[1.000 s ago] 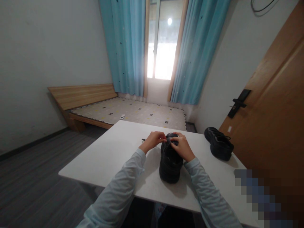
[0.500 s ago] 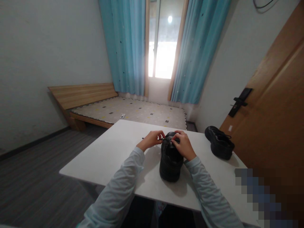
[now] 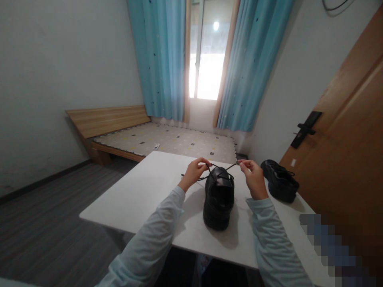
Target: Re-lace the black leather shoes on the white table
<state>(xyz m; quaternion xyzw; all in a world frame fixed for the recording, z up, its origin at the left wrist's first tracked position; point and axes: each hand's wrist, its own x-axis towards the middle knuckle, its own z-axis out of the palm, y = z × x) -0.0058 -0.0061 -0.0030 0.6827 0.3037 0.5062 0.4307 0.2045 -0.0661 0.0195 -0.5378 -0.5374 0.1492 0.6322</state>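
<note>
A white table (image 3: 143, 199) carries a black shoe (image 3: 219, 197) at its centre, its mate (image 3: 279, 184) lying at three o'clock. The left hand (image 3: 194, 172) and right hand (image 3: 253, 175) each pinch a lace end (image 3: 229, 171), drawn apart. The laces seem crossed; no bow shows yet.

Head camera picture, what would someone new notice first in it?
First, the black shoe in the middle of the white table, with the left hand and right hand each pinching an end of its lace and drawing the ends apart above it. Next, a second black shoe near the table's far right corner. Behind, a bright window glows between blue curtains.
</note>
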